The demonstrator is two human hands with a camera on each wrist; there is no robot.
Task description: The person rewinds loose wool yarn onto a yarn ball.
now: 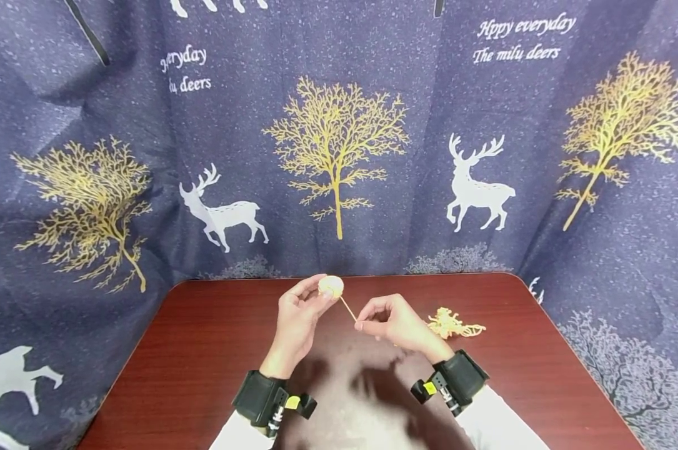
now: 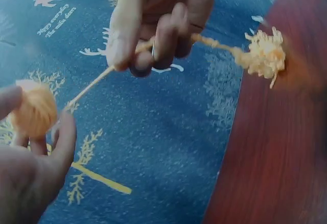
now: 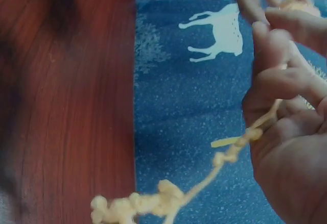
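A small ball of pale yellow yarn (image 1: pixel 331 286) sits in my left hand (image 1: pixel 296 322), gripped between thumb and fingers above the table. From the ball a taut strand (image 2: pixel 92 86) runs to my right hand (image 1: pixel 392 322), which pinches it between thumb and forefinger. Past the right palm the yarn carries on, kinked and knotted, in the right wrist view. It leads to a loose tangled heap of the same yarn (image 1: pixel 451 324), lying on the table to the right of the right hand.
The reddish-brown table (image 1: pixel 215 350) has a far edge close behind the hands. A dark blue curtain (image 1: pixel 372 187) with deer and trees hangs behind it and along both sides. Each wrist wears a black strap (image 1: pixel 260 400) with a small camera.
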